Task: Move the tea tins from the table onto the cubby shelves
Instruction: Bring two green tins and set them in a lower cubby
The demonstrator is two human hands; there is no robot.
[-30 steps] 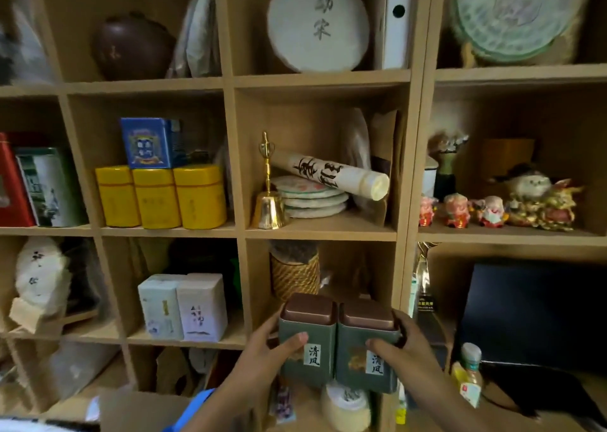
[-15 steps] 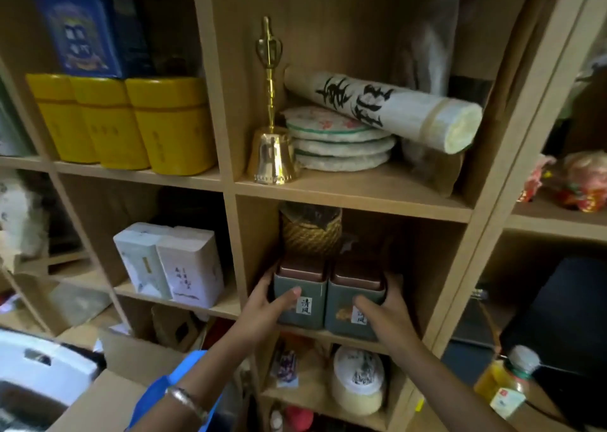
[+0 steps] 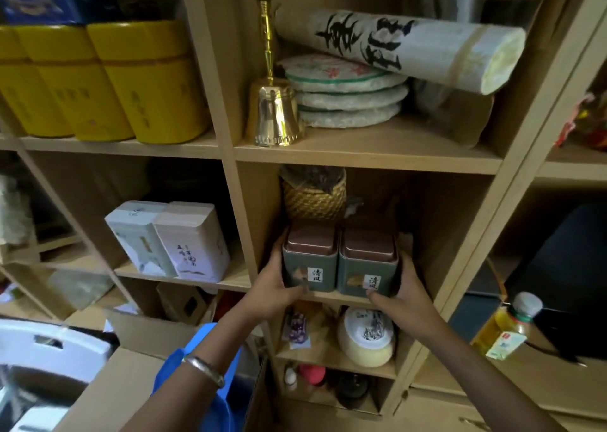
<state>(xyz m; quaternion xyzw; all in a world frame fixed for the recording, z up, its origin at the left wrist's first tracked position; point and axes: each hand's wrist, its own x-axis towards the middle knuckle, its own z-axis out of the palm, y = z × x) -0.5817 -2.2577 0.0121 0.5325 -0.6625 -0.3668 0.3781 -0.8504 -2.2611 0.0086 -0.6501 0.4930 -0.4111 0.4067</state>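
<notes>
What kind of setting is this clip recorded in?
Probably a tea shop's storeroom or a tea collector's room: wooden cubby shelves hold stacked paper-wrapped tea cakes, yellow canisters and white tea boxes, and both hands are setting two green tea tins into a cubby.

bare forearms; blue sleeve [image 3: 200, 362] bunched at left arm, perhaps an apron; silver bangle [image 3: 203, 370] on left wrist.

Tea shop: cubby shelves [image 3: 368, 155] of tins [image 3: 310, 260]
</notes>
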